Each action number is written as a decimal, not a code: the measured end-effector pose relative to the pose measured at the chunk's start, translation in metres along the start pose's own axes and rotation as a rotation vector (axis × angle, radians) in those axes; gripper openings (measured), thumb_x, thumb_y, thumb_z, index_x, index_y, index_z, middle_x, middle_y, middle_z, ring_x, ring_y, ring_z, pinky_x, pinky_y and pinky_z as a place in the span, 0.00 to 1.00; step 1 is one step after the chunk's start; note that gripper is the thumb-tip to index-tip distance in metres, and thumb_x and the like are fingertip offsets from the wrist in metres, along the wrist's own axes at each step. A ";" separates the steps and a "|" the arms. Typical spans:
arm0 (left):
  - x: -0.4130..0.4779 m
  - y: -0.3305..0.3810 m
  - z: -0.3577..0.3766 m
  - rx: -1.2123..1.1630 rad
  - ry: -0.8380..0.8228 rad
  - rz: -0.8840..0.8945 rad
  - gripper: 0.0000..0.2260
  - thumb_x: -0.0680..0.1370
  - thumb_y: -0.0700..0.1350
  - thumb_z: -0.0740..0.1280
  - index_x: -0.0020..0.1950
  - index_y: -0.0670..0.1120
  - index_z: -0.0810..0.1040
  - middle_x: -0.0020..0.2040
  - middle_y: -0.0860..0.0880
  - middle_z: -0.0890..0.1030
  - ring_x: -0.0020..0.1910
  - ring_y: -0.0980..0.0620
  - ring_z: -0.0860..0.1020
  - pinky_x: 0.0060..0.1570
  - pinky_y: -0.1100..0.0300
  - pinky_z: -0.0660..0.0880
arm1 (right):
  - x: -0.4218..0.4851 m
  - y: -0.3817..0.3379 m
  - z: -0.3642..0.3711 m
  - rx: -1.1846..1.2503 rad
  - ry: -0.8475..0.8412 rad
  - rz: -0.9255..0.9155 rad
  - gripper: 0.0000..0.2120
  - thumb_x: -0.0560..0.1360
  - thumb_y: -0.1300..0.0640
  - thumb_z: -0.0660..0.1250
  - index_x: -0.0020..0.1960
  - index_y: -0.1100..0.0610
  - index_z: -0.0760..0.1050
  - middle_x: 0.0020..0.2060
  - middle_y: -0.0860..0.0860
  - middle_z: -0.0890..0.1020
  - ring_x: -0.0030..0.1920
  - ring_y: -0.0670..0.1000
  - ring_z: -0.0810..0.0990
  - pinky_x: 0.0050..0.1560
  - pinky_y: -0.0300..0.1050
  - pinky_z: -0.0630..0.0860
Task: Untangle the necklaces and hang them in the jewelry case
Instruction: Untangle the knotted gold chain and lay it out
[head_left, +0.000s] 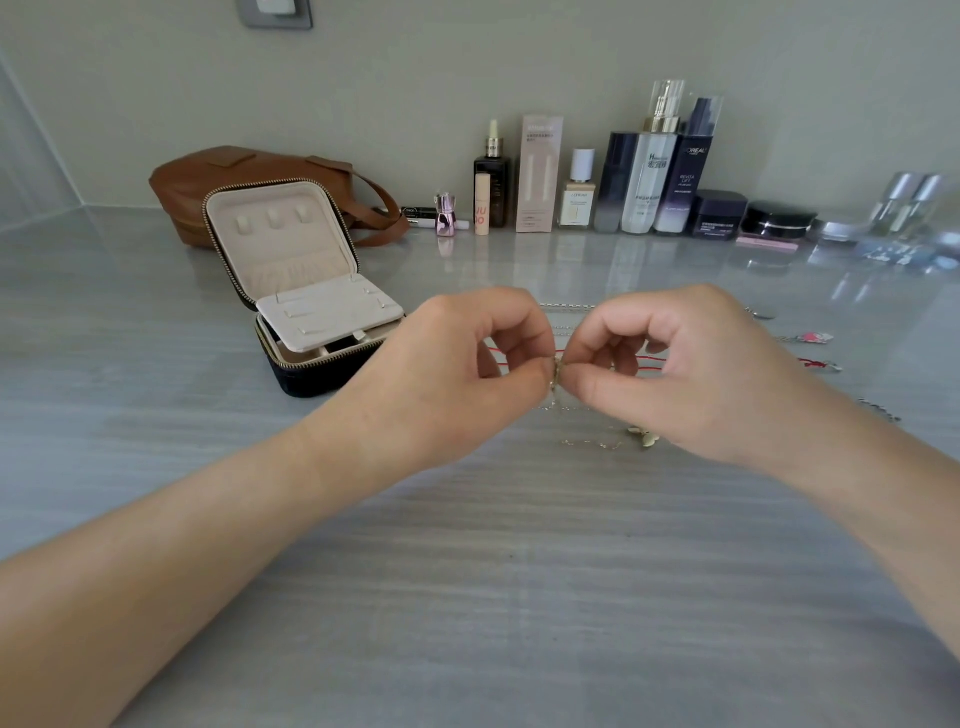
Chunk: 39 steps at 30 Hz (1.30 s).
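Note:
My left hand (457, 374) and my right hand (691, 374) meet above the grey table, and both pinch a thin gold necklace (555, 382) between thumb and forefinger. Its chain hangs down to a pale flower pendant (643, 435) lying on the table. A red cord necklace (644, 360) and a silver chain (566, 306) lie behind my hands, partly hidden by them. The dark jewelry case (311, 332) stands open to the left, with a cream lining, small hooks in its lid and a flat insert panel on top.
A brown leather bag (234, 176) lies behind the case. A row of cosmetic bottles and jars (644, 176) lines the wall at the back. More jewelry with a pink charm (808, 338) and another chain (878, 408) lie at the right.

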<state>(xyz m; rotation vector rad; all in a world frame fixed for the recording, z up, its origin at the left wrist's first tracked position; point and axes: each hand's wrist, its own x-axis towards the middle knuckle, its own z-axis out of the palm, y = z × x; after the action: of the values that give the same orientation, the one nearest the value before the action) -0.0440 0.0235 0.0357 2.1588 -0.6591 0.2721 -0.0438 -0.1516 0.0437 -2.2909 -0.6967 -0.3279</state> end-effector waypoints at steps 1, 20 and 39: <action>0.000 0.000 0.000 -0.002 -0.002 -0.003 0.08 0.71 0.40 0.68 0.36 0.52 0.75 0.33 0.61 0.76 0.27 0.59 0.69 0.28 0.72 0.65 | 0.000 0.000 -0.001 -0.003 0.006 -0.004 0.04 0.65 0.50 0.68 0.33 0.48 0.78 0.30 0.47 0.80 0.31 0.48 0.75 0.37 0.46 0.73; 0.003 0.004 -0.005 -0.094 0.077 -0.078 0.09 0.70 0.38 0.66 0.33 0.50 0.72 0.28 0.59 0.74 0.22 0.59 0.67 0.22 0.71 0.61 | 0.002 -0.001 -0.007 0.090 0.094 0.047 0.06 0.69 0.59 0.68 0.33 0.54 0.79 0.31 0.50 0.80 0.29 0.48 0.73 0.30 0.31 0.68; 0.006 0.000 -0.006 -0.249 0.146 -0.028 0.08 0.74 0.39 0.68 0.38 0.49 0.74 0.33 0.53 0.80 0.27 0.51 0.71 0.26 0.69 0.66 | 0.001 -0.002 -0.004 0.136 0.018 0.089 0.04 0.65 0.58 0.71 0.32 0.54 0.78 0.27 0.46 0.78 0.28 0.43 0.72 0.30 0.32 0.68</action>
<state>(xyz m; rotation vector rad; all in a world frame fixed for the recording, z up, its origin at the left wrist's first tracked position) -0.0390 0.0255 0.0421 1.8890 -0.5485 0.3120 -0.0438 -0.1525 0.0480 -2.1791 -0.5873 -0.2515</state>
